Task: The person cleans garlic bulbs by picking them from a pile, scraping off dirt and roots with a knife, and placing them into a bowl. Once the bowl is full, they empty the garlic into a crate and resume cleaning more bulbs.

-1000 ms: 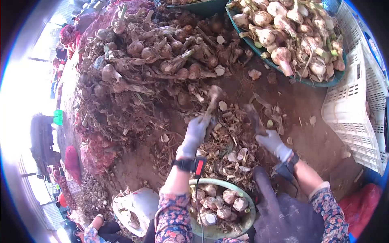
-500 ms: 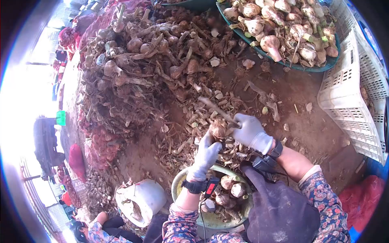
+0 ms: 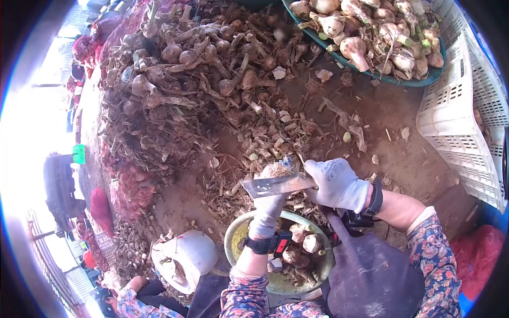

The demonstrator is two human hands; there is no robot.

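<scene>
My right hand, in a pale glove, is closed around a knife whose broad, dirty blade lies sideways, pointing left. Just behind the blade is a garlic bulb, roots showing on top, gripped by my gloved left hand. The blade covers most of that hand's fingers and overlaps the lower side of the bulb. Below my left wrist sits a yellow-green basin holding several trimmed garlic bulbs. Cut stalks and scraps litter the ground just past my hands.
A big heap of untrimmed garlic rises at the upper left. At the upper right, a teal tub is full of garlic, beside white plastic crates. A white bucket lies tipped at lower left, near another person's arm.
The knife has swung from pointing up and away to lying sideways across the front of the bulb, its broad face now visible. Both hands have moved slightly down, and my right hand has turned.
</scene>
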